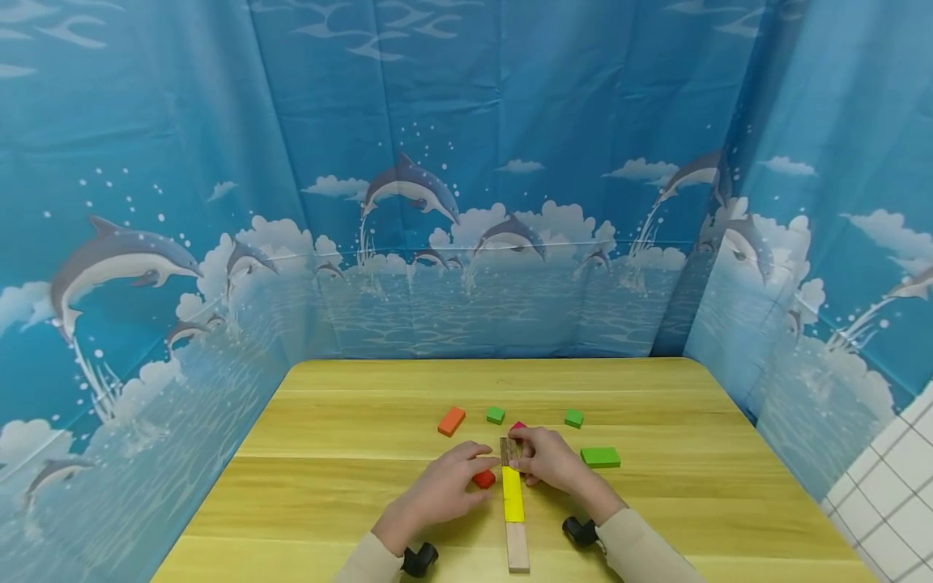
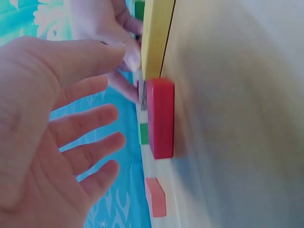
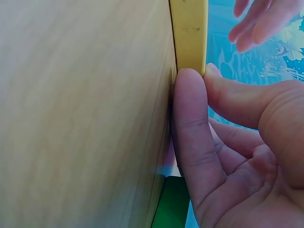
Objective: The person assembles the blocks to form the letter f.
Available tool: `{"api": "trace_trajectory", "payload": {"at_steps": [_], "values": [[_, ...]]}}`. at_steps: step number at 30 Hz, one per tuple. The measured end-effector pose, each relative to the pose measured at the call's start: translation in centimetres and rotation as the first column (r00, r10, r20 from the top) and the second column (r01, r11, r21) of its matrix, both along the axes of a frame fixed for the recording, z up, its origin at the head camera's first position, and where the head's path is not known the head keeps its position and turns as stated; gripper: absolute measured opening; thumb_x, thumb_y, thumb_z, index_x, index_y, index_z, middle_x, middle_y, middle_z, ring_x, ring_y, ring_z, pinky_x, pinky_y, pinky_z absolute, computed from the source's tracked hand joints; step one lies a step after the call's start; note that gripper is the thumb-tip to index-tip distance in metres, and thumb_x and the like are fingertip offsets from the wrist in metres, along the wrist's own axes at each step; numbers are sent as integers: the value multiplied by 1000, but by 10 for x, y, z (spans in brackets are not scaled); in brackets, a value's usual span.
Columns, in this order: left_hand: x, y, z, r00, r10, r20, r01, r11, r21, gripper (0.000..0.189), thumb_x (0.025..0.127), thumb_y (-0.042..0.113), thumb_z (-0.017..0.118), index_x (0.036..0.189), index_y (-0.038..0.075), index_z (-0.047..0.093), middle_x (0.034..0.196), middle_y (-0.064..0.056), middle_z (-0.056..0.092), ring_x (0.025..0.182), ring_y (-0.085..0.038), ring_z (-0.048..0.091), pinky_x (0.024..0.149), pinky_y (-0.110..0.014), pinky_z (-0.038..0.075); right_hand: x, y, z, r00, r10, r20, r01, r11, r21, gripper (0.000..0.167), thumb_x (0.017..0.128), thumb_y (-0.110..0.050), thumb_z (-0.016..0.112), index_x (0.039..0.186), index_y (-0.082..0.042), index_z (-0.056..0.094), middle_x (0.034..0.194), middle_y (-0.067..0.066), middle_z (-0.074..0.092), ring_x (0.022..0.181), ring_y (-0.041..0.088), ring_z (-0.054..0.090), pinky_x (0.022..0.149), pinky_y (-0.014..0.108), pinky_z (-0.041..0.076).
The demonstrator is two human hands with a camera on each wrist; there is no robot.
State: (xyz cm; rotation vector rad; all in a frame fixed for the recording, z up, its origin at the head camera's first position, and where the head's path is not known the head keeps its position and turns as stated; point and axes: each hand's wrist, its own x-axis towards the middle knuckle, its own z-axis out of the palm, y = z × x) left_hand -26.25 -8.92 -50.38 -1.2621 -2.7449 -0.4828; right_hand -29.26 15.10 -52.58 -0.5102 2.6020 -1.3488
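In the head view a straight row of blocks runs away from me: a pale wood block [image 1: 517, 547] nearest, a yellow block [image 1: 513, 494] in the middle, a dark brown block [image 1: 508, 451] at the far end. My right hand [image 1: 548, 461] pinches the brown block between thumb and fingers, right at the yellow block's end; in the right wrist view those fingers hide it. Left of the row my left hand [image 1: 450, 484] hovers with fingers spread and nothing in them. A red block [image 2: 161, 118] lies on the table beside it, partly covered in the head view.
Beyond the hands lie an orange block [image 1: 451, 421], a small green block [image 1: 496, 415] and a magenta block [image 1: 518, 426]. To the right are another small green block [image 1: 573, 418] and a longer green block [image 1: 600, 457]. A dolphin-print curtain [image 1: 466, 308] borders the wooden table [image 1: 328, 453].
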Motion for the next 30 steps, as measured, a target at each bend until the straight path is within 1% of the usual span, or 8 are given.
{"api": "trace_trajectory", "payload": {"at_steps": [4, 9, 12, 16, 19, 23, 30], "values": [[-12, -3, 0, 998, 40, 44, -40, 999, -2, 46, 93, 27, 75, 136, 16, 65, 139, -4, 57, 127, -18, 53, 100, -35, 49, 2, -1, 2, 1000, 14, 3, -14, 1000, -19, 55, 93, -6, 72, 142, 6, 51, 74, 11, 59, 55, 25, 62, 54, 34, 57], [-22, -6, -1, 990, 70, 123, -68, 998, -15, 46, 92, 30, 76, 136, 18, 66, 138, 0, 58, 126, -18, 53, 101, -36, 48, -1, -1, 0, 1000, 7, 0, -7, 1000, -2, 55, 94, -7, 72, 143, 5, 51, 73, 10, 59, 55, 24, 62, 54, 34, 57], [-28, -9, -7, 986, 63, 157, -61, 998, -20, 45, 91, 30, 78, 133, 20, 68, 136, 2, 59, 124, -17, 53, 101, -35, 47, -3, 0, -1, 1000, -1, 0, 1, 1000, 10, 55, 94, -7, 71, 144, 4, 51, 74, 10, 59, 55, 24, 62, 54, 33, 56], [-35, -13, -17, 984, 45, 170, -43, 999, -16, 43, 89, 28, 80, 130, 24, 69, 131, 5, 60, 119, -14, 54, 99, -34, 48, -3, 1, -2, 1000, 3, 4, -3, 1000, 2, 55, 94, -8, 71, 144, 3, 51, 75, 10, 60, 57, 25, 62, 55, 34, 56], [-38, -14, -20, 984, 41, 175, -41, 999, -4, 43, 89, 25, 80, 130, 27, 70, 130, 5, 59, 117, -14, 54, 97, -34, 49, -2, 1, -2, 1000, 3, 6, -3, 1000, -5, 55, 94, -8, 71, 144, 3, 51, 75, 10, 59, 57, 25, 62, 55, 33, 56], [-39, -13, -19, 981, 42, 189, -43, 999, 6, 41, 89, 25, 80, 128, 30, 71, 128, 7, 58, 114, -13, 53, 95, -33, 50, -2, 0, -2, 1000, 0, 10, 0, 1000, -9, 55, 94, -8, 72, 144, 3, 51, 74, 9, 59, 57, 24, 62, 55, 33, 57], [-39, -12, -18, 978, 47, 202, -52, 998, 22, 33, 88, 26, 81, 120, 28, 74, 119, 10, 58, 106, -9, 52, 90, -30, 50, -2, 1, 0, 1000, 5, 16, -5, 1000, -21, 56, 94, -6, 71, 144, 4, 50, 75, 10, 59, 57, 26, 62, 56, 34, 57]]}}
